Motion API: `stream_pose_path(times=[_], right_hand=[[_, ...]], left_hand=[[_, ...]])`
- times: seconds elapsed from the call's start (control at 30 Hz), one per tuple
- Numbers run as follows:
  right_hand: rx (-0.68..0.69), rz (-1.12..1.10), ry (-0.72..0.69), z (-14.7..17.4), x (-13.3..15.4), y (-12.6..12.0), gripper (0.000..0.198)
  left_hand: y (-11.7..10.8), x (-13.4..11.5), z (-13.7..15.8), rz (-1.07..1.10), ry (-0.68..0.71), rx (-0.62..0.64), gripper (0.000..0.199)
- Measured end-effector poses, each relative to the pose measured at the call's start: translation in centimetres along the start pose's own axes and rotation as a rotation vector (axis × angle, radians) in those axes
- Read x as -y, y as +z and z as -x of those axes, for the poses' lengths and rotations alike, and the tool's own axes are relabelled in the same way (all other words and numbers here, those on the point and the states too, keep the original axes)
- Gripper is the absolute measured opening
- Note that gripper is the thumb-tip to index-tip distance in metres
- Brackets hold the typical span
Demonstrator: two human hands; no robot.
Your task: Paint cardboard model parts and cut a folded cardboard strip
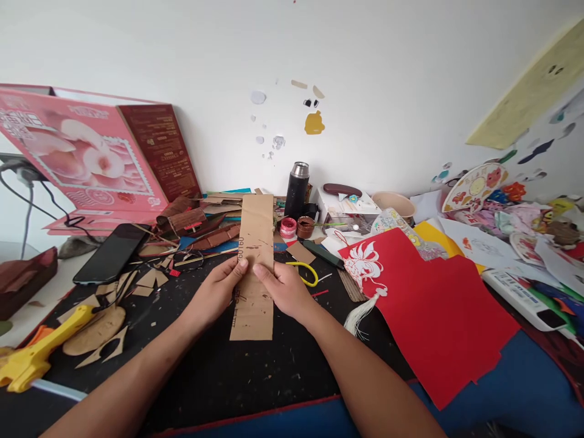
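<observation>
A long strip of brown cardboard [258, 228], printed with dark lettering and marked with brown smears, is held up over the black table mat [205, 377]. My left hand [221, 286] pinches its left edge, thumb on the front face. On the opposite edge, my right hand [289, 289] grips it the same way, thumb pressed to the front. The fingers behind the strip are hidden. Just right of my right hand is a yellow loop [311, 275], likely a scissor handle, partly covered.
At left lie a yellow glue gun [45, 350], cardboard scraps [148, 280] and a phone [112, 252]. Behind stand a black thermos [297, 188] and paint jars [288, 228]. Red paper [438, 310] with a white tassel [362, 313] covers the right side. A pink box [91, 152] leans back left.
</observation>
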State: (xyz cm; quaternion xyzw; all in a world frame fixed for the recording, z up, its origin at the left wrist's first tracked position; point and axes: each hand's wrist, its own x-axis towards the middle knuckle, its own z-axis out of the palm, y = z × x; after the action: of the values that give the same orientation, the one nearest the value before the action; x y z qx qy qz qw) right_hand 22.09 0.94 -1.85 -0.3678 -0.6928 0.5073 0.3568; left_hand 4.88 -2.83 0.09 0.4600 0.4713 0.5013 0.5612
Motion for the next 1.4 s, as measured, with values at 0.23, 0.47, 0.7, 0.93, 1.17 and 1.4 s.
stream_pose_path(times=[0.23,0.47,0.7,0.93,1.17,1.4], right_hand=[[0.082,-0.152,0.043,0.4,0.5,0.1,0.055],[0.079,-0.123,0.015,0.4,1.2,0.1,0.060],[0.052,-0.041,-0.048,0.4,1.0,0.3,0.052],[0.024,-0.014,-0.032,0.1,0.4,0.4,0.049],[0.079,-0.072,0.003,0.4,0.8,0.2,0.058],[0.043,-0.088,-0.023,0.4,1.3,0.0,0.053]], left_hand=[[-0.6,-1.0,0.2,-0.030,0.089,0.009,0.061],[-0.2,-1.0,0.5,-0.010,0.108,0.053,0.054],[0.4,0.5,0.4,0.057,0.157,-0.037,0.053],[0.3,0.9,0.1,-0.084,0.147,-0.108,0.058],[0.2,-0.4,0.5,-0.139,0.175,-0.098,0.061],[0.1,-0.4,0.5,-0.075,0.088,-0.031,0.057]])
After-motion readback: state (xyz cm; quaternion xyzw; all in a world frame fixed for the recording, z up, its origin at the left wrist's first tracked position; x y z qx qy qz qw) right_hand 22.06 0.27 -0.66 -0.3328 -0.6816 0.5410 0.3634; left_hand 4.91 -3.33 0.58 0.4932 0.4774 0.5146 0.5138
